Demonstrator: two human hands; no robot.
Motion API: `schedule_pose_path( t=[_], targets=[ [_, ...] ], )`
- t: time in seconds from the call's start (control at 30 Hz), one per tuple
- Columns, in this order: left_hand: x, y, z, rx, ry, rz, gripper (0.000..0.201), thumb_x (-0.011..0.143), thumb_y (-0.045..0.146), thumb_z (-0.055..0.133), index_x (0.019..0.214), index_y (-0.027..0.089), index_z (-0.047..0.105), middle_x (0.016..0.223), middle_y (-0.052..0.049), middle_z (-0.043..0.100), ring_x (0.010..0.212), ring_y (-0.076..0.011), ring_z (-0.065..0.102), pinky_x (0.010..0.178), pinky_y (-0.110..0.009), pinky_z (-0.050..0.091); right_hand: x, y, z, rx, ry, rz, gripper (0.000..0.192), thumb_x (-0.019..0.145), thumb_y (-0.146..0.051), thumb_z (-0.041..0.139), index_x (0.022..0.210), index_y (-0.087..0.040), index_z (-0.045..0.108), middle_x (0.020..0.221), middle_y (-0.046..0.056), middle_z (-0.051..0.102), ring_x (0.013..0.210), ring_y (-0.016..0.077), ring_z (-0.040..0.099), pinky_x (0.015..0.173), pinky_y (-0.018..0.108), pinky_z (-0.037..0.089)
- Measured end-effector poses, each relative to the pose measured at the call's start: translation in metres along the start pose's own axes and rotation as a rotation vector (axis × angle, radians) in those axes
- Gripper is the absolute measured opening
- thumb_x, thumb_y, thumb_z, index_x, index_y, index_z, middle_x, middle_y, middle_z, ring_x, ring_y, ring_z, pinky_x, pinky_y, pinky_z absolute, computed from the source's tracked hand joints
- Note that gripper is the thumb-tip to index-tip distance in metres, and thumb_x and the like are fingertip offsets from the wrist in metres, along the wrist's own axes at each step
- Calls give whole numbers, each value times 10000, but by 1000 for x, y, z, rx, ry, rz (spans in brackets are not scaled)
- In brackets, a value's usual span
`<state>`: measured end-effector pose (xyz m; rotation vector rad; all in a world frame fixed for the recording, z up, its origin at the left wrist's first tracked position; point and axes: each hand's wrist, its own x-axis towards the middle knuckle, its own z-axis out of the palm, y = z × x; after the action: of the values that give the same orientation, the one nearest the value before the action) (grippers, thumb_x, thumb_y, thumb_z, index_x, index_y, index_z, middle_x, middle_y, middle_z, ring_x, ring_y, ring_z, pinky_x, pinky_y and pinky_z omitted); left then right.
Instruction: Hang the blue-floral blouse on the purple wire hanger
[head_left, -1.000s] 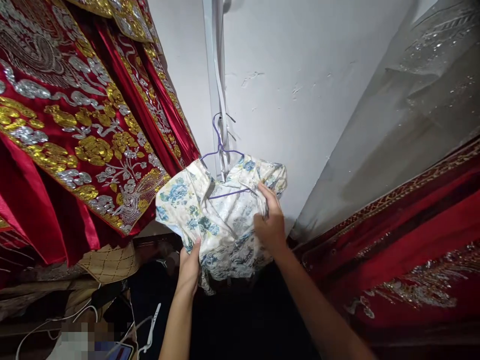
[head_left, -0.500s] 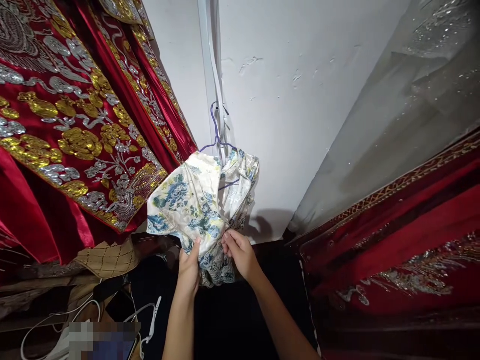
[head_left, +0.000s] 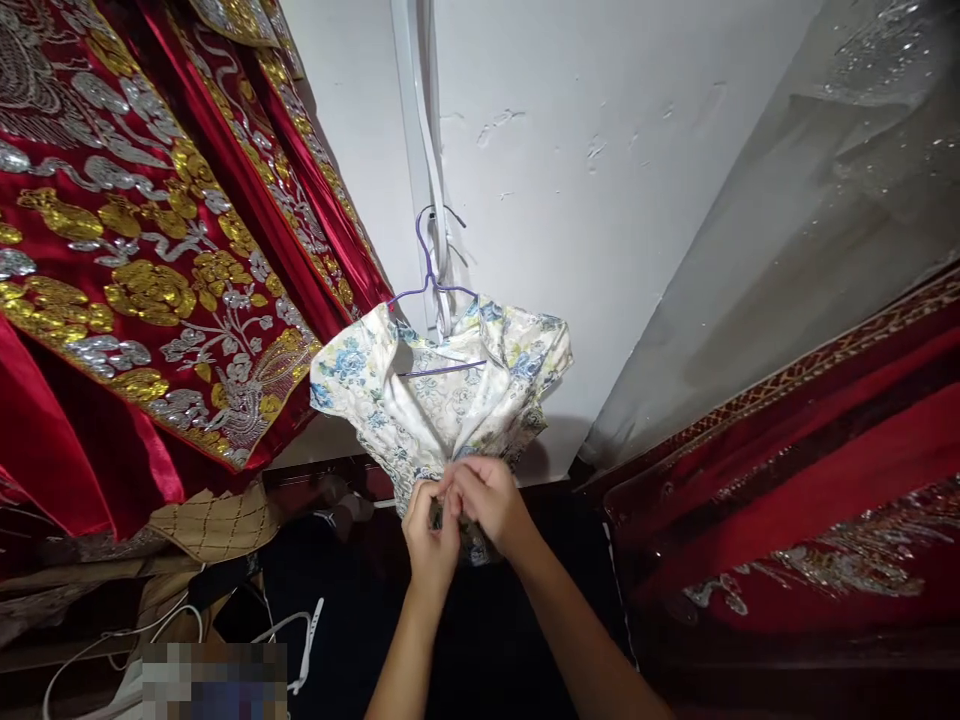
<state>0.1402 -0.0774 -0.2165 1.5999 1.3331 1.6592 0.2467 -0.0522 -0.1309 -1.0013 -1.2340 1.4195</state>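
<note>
While the floral blouse (head_left: 442, 400) is hanging on a purple wire hanger (head_left: 433, 290) against the white wall (head_left: 585, 200), I'm watching both hands working at its bottom hem. It's a cream satin piece with blue flowers, bunching up under the hanger, and the hanger's hook is catching on something beside a white cable strip (head_left: 420, 150) running up the wall. The left hand (head_left: 431, 535) is closing its fingers on the bunched lower edge, and the right hand (head_left: 487, 500) is pinching the same bit of fabric, the two hands touching each other right there. To the left, a red embroidered robe (head_left: 150, 280) with gold and silver sequin flowers is hanging just beside the blouse. On the right, more red embroidered fabric (head_left: 810, 470) is sitting under a clear plastic cover (head_left: 810, 230). Down low on the left, white charging cables (head_left: 300, 640) are lying near a tan quilted thing (head_left: 217, 520); can't tell what that one is.
</note>
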Motion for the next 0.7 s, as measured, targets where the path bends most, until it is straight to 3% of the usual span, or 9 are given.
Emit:
schedule_pose_path(
  t=[0.2,0.3,0.4,0.47,0.53,0.57,0.7],
  targets=[
    [10,-20,-1,44,-176,27,178,955,292,576,805,213,629,778,-47,557,757,-204,553,717,-300,433,69,-116,-11,40,86,-253,165,830,-236,590,742,-128,679,551,2,624,412,51,410,386,176,269],
    [29,-15,-6,55,-251,78,205,958,296,568,795,206,653,788,-60,591,773,-208,569,741,-315,449,80,-142,-5,25,92,-326,175,823,-203,553,717,-126,669,528,3,621,380,42,384,373,174,249],
    [68,17,-15,7,-266,158,127,923,291,636,900,205,727,967,-93,680,965,-235,636,896,-347,478,68,-139,-1,-38,86,-359,188,826,-197,539,700,-135,664,504,-12,603,386,47,397,387,172,270],
    [101,51,-22,-8,-157,227,182,941,282,627,1072,229,743,1088,-87,697,1057,-231,637,961,-353,474,57,-135,-1,-77,78,-364,194,827,-197,533,692,-140,660,491,-21,589,397,52,406,400,175,281],
    [134,87,-25,-22,1,352,316,970,264,593,1277,242,666,1115,-72,690,1016,-202,650,924,-341,497,51,-134,-1,-110,66,-395,199,828,-198,530,679,-146,651,485,-28,577,410,55,416,418,179,297],
    [149,104,-25,4,1,418,329,977,258,588,1299,232,649,1112,-69,691,984,-188,655,895,-332,506,50,-135,-1,-130,59,-422,200,830,-201,533,674,-149,646,484,-30,571,416,57,420,429,182,307],
    [184,148,-26,189,-56,601,152,983,251,593,1003,165,716,932,-33,704,841,-143,640,804,-285,496,65,-122,-4,-204,106,-470,213,841,-242,550,661,-162,628,478,-38,537,433,77,433,445,205,310]
  ],
)
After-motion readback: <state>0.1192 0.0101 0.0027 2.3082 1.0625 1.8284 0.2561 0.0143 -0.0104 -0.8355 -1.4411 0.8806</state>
